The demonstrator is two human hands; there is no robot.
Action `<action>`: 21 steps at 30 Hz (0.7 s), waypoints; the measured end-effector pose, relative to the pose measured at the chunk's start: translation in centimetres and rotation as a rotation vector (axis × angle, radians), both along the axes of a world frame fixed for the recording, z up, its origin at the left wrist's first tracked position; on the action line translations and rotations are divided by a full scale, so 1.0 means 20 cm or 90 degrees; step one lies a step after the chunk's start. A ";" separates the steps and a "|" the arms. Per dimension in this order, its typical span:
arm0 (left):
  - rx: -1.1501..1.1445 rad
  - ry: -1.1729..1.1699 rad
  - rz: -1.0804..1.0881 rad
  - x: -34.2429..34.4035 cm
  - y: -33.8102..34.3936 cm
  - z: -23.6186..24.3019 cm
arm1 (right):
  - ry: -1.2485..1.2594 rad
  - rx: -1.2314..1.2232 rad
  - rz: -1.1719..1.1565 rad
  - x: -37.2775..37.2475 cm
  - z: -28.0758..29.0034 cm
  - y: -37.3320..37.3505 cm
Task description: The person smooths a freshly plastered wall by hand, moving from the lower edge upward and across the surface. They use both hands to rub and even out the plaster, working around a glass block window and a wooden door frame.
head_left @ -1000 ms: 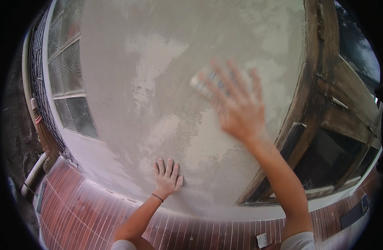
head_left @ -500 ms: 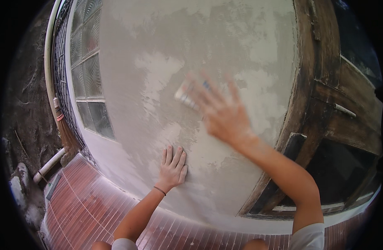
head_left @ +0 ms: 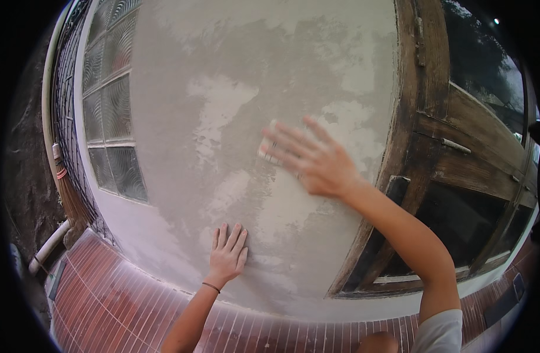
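In front of me stands a wall (head_left: pixel 181 147) with grey, patchy plaster and paler smooth areas. My left hand (head_left: pixel 227 257) lies flat on its lower part, fingers spread, whitish with dust and holding nothing. Higher up and to the right, my right hand (head_left: pixel 317 165) is blurred by motion. Under its fingers it presses a pale sheet of sandpaper (head_left: pixel 265 150) with dark marks on its back against the plaster. Most of the sheet is hidden by the fingers.
A worn brown wooden door (head_left: pixel 425 141) with dark panes borders the wall on the right. On the left are a glass-block window (head_left: pixel 108 112), a broom (head_left: pixel 69 191) and a pale pipe (head_left: pixel 48 247). Dusty red tiles (head_left: pixel 117 300) cover the floor.
My right hand has moved a little down and to the right across the plaster with the sandpaper. The view has shifted slightly to the right. My left hand stays on the wall.
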State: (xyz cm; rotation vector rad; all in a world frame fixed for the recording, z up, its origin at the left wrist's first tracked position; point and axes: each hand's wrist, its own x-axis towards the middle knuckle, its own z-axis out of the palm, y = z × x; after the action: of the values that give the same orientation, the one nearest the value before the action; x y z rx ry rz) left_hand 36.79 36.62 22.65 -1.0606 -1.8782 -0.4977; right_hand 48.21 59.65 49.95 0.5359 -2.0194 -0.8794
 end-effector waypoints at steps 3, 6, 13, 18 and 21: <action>0.006 0.014 0.014 -0.06 -0.08 0.06 | 0.267 -0.176 -0.123 0.05 0.39 0.07; 0.015 -0.007 0.016 -0.14 -0.17 0.11 | 0.470 -0.290 -0.139 0.00 0.47 0.03; 0.015 -0.022 0.057 -0.26 -0.32 0.14 | 0.134 0.042 -0.097 -0.02 0.32 -0.14; 0.038 -0.028 0.054 -0.26 -0.34 0.13 | 0.550 -0.241 -0.116 -0.07 0.70 -0.02; 0.048 -0.036 0.040 -0.26 -0.33 0.12 | 0.441 -0.179 -0.128 -0.17 0.57 -0.06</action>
State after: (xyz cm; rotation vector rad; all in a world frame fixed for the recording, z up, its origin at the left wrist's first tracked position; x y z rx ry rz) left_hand 31.60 29.93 25.11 -0.9443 -1.9209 -0.5629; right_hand 44.86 58.35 61.41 -0.1298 -1.5240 -0.7438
